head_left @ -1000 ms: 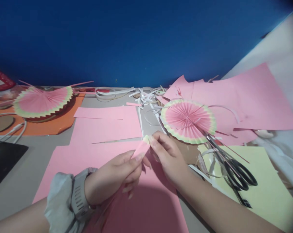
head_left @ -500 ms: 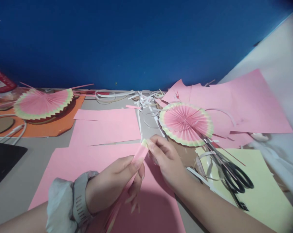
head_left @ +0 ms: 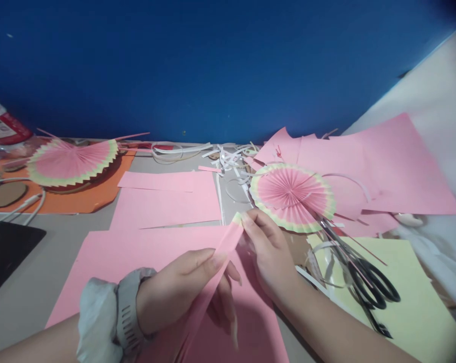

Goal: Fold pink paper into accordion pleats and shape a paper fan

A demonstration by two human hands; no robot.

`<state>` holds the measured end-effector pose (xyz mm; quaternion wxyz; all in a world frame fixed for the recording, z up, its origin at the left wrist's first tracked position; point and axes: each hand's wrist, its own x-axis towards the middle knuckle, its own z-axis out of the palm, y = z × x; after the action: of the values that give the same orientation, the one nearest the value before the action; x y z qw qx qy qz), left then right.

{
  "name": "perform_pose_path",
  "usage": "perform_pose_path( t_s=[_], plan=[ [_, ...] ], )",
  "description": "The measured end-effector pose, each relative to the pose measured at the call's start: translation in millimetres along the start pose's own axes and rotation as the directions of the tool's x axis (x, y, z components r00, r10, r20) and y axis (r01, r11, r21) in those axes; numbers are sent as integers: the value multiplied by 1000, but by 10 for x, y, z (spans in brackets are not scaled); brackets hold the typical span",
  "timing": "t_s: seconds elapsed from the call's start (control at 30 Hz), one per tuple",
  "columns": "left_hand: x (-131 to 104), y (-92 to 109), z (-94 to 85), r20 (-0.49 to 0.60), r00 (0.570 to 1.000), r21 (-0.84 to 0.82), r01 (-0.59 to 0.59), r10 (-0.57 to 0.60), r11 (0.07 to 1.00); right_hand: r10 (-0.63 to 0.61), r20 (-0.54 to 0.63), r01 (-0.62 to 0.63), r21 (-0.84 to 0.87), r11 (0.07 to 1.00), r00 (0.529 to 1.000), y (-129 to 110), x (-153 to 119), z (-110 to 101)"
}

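Note:
A folded pink paper strip (head_left: 228, 243) with a pale green tip slants up between my hands. My left hand (head_left: 192, 280) grips it around its middle, thumb on top, with the other fingers under it. The fingertips of my right hand (head_left: 266, 247) pinch the green tip. Below my left hand the folded layers run down to the bottom edge. Under both hands lies a large pink sheet (head_left: 110, 257). A round pleated pink fan with a green rim (head_left: 292, 194) is just beyond my right hand, and the black-handled scissors (head_left: 364, 275) rest against it.
Another pleated fan (head_left: 74, 161) lies on orange paper (head_left: 99, 194) at the left, near a black device (head_left: 12, 252) with a white cable. Pink pieces (head_left: 167, 201) lie ahead. White paper scraps (head_left: 228, 156) are at the back, pale green paper (head_left: 413, 297) at the right.
More of the folded strip shows between my hands. My right hand and the strip's tip have shifted slightly right. The whole view has shifted a little too.

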<state>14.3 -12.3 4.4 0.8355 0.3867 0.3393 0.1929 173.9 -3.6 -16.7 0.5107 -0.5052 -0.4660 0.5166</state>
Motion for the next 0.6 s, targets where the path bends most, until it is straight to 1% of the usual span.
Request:
perform_pose_path(
  t_s=[0.07, 0.13, 0.27, 0.37, 0.47, 0.6],
  plan=[
    [-5, 6, 4, 3, 1000, 3, 14, -14, 1000, 2, -27, -2, 8, 1000, 1000, 14, 10, -11],
    [-10, 8, 0, 3, 1000, 11, 26, -26, 1000, 12, -24, -11, 13, 1000, 1000, 24, 13, -15],
    [-7, -14, -36, 76, 997, 33, 10, -13, 999, 23, -11, -23, 49, 999, 1000, 39, 3, -15],
    [7, -44, -65, 111, 993, -36, 31, -27, 999, 39, -17, -37, 93, 995, 999, 47, 1, -16],
    [27, -58, -67, 84, 996, -116, 52, -43, 992, 38, -30, -34, 137, 990, 999, 45, 12, -17],
    [40, -37, -52, 25, 999, -104, 32, -30, 994, 46, -48, -36, 190, 981, 998, 37, 29, -10]
  ],
)
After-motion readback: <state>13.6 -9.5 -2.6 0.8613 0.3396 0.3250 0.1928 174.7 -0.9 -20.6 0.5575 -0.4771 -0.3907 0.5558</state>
